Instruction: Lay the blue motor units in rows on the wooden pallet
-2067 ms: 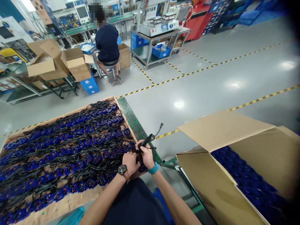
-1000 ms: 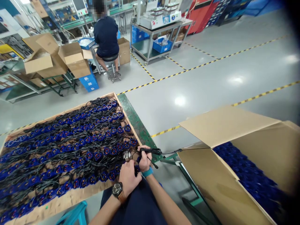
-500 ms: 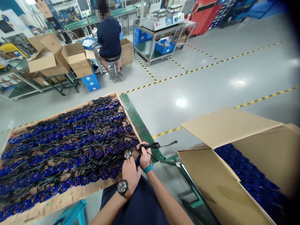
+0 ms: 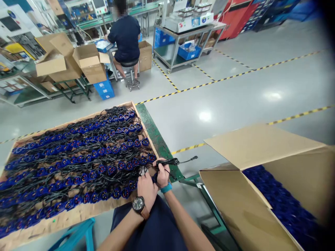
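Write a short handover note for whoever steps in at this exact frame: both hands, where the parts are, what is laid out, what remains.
Right hand: shut on a coiled black cable, its plug end sticking out right.
Left hand: at the blue part beside it; grip unclear.
Done: rows of blue parts with cables cover the wooden board.
Left: bare strip along the board's near edge; open cardboard box to the right holds more blue parts.

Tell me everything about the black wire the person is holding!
The black wire is thin and looks rubbery. Part of it is bunched into a small coil, pinched by the right hand at the wooden board's near right corner. One loose end sticks out rightward past the edge, ending in a small plug. The left hand is close beside it.
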